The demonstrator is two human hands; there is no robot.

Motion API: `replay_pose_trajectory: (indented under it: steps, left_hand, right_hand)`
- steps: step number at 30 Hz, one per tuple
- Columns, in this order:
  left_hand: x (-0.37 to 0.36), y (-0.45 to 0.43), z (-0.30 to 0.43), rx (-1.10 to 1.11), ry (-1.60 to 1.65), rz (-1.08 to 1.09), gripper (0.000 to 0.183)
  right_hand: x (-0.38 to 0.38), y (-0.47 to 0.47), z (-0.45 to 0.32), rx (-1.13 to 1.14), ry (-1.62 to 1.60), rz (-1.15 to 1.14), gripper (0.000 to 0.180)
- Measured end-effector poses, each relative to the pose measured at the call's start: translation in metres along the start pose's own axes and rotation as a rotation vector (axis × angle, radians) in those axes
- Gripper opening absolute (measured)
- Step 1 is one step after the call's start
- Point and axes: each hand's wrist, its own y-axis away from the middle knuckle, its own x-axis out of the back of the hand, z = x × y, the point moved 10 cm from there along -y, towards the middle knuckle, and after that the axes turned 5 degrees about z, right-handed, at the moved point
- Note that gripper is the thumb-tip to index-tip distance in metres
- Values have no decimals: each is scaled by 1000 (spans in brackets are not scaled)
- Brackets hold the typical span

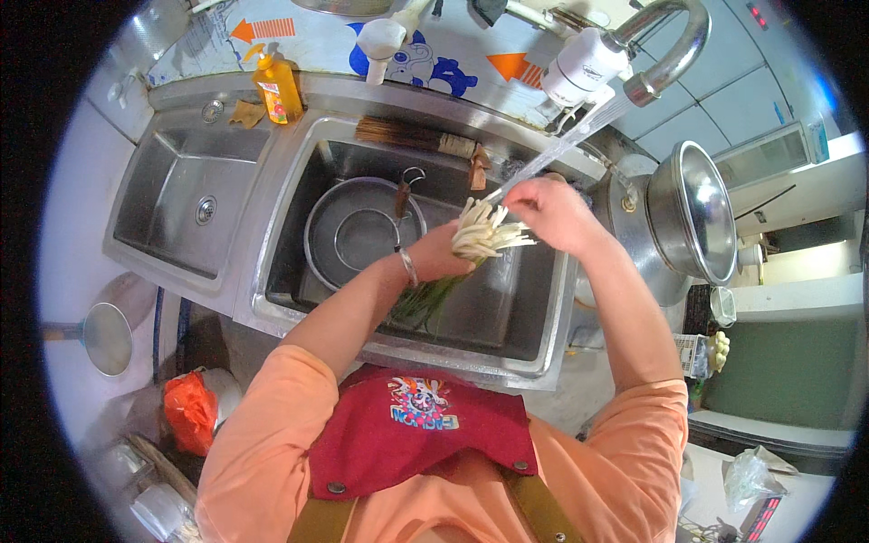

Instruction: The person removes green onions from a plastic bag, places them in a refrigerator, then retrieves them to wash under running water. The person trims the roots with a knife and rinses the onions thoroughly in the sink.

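Note:
Over the right part of a stainless steel sink basin [492, 312], my left hand [438, 252] grips a bunch of chives or thin scallions [485, 234]. The pale root ends point up and right, while the green leaves hang below my wrist into the basin. My right hand [550, 210] is beside the pale ends with its fingers bent inward. Whether it pinches any stalk cannot be made out. Water [553, 155] runs from the curved faucet [703, 34] down to the pale ends and my right fingers. A round metal pan or strainer [319, 254] rests in the basin, left of my left hand.
A bamboo whisk brush [400, 134] lies along the sink's back edge. A pump bottle [278, 88] stands at the back left, above a smaller sink [163, 203]. On the right, a steel bowl [692, 210] leans against a large metal vessel [621, 231].

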Motion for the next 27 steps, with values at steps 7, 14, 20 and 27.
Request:
replay_pose_trajectory:
  steps: [7, 14, 20, 27]
  left_hand:
    - [-8, -7, -13, -17, 21, 4, 62]
    - [-10, -12, -17, -18, -180, 20, 55]
    - [-15, -7, 9, -14, -268, 29, 55]
    - [-9, -10, -4, 38, -291, 121, 61]
  right_hand:
    - [-26, 6, -17, 193, 288, -89, 18]
    - [-37, 2, -7, 110, 285, -263, 22]
    - [-46, 1, 3, 100, 290, -366, 22]
    - [-53, -6, 2, 154, 342, -239, 20]
